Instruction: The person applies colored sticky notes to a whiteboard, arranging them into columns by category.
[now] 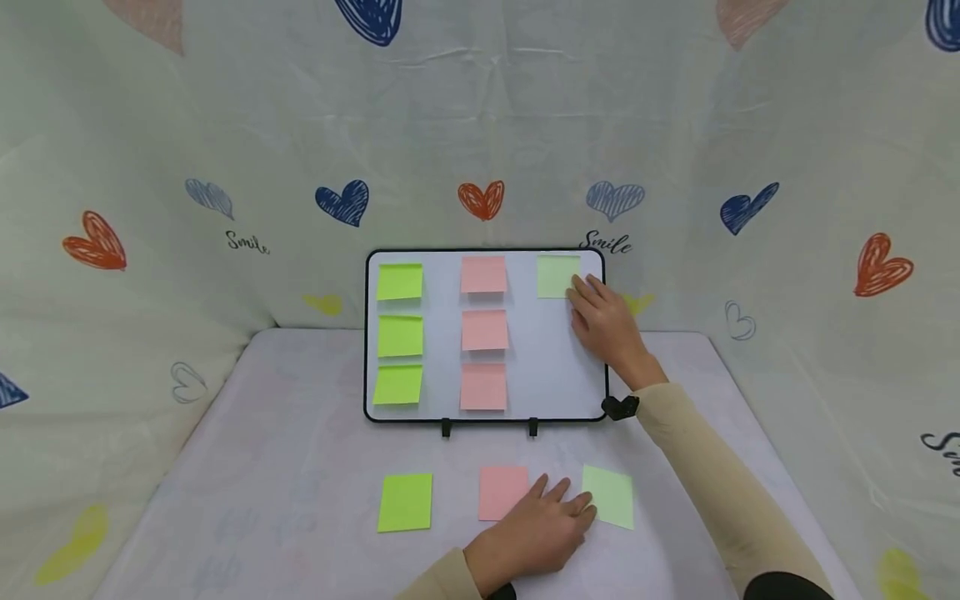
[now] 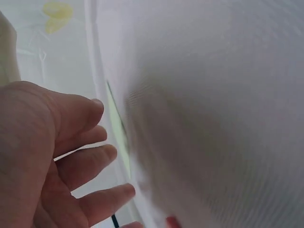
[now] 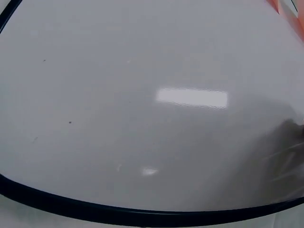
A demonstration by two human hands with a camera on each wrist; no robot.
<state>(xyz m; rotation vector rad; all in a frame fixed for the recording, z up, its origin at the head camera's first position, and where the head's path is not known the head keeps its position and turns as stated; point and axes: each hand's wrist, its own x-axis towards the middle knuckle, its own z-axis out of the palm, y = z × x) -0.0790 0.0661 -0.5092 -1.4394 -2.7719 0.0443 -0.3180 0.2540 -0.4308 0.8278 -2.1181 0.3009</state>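
At the upper right of the whiteboard [image 1: 558,367], my right hand [image 1: 606,323] has its fingertips on the lower right edge of a pale green sticky note [image 1: 557,275]. My left hand [image 1: 536,533] is low over the table, fingers spread and gently bent. It covers the lower right corner of a pink sticky note [image 1: 501,492], and its fingertips reach the left edge of another pale green note [image 1: 611,498]. In the left wrist view, that pale green paper [image 2: 118,130] appears as a thin sliver beyond the fingers. The right wrist view shows mostly glossy board surface.
Three bright green notes [image 1: 400,336] form the board's left column, and three pink notes [image 1: 484,330] its middle one. A bright green note [image 1: 405,502] lies on the white-covered table [image 1: 300,467] at left. Black feet [image 1: 446,428] support the board before a heart-printed cloth [image 1: 420,125].
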